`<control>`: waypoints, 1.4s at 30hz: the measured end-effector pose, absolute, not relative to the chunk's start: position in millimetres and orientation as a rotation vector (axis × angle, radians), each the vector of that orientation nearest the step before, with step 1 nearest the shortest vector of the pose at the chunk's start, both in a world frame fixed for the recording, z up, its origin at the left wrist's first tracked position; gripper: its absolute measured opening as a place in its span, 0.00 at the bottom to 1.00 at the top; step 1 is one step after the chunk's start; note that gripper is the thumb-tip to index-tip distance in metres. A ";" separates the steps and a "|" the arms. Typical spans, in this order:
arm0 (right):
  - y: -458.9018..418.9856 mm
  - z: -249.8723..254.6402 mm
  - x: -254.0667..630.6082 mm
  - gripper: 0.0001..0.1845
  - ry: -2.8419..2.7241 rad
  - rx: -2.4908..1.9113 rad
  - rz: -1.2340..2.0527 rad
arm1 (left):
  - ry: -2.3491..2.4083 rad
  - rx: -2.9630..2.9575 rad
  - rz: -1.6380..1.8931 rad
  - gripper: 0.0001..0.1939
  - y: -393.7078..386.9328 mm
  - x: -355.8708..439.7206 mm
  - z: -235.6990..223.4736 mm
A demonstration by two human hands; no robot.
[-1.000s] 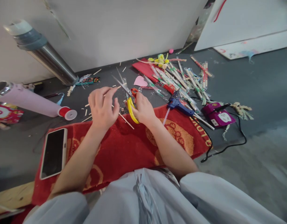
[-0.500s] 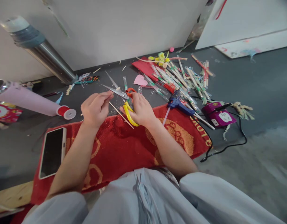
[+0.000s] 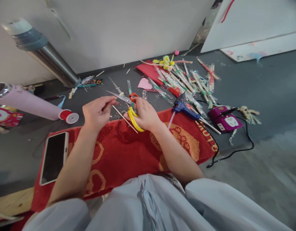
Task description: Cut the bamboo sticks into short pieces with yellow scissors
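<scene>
With right hand gripping scissors at centre frame, blades spread, and left hand apart from it, pinched near them, any contents too small to tell; apparently lining up a cut, next calling for steadiness.

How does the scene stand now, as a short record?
Right hand: holds scissors, blades open
Left hand: pinched near the blades; contents unclear
Thin stick: between the hands, across the far edge of the red towel
Left side: phone on towel, pink bottle, red spool
Right side: blue glue gun, purple box
Beyond hands: pink heart
</scene>
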State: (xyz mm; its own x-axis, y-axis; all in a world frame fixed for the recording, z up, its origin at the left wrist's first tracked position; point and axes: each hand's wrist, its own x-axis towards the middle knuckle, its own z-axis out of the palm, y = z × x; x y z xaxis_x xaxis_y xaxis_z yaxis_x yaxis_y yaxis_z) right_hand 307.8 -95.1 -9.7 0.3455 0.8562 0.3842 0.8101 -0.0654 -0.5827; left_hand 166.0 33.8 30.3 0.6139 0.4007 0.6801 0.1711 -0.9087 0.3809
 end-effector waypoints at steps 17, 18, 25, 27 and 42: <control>-91.4 -12.7 304.1 0.33 -1.428 -1.890 0.141 | 0.458 2.551 1.146 0.12 39.5 168.9 25.2; -90.9 -12.5 303.5 0.33 -1.414 -1.911 0.144 | 0.460 2.548 1.154 0.12 39.4 169.2 24.4; -90.3 -12.2 302.2 0.31 -1.338 -1.930 0.170 | 0.459 2.557 1.205 0.11 37.7 171.2 22.0; -90.7 -12.7 302.0 0.32 -1.346 -1.914 0.184 | 0.465 2.551 1.204 0.11 37.8 171.5 21.4; -88.4 -13.3 296.4 0.31 -1.339 -1.991 0.204 | 0.575 2.574 1.212 0.10 36.1 172.5 15.0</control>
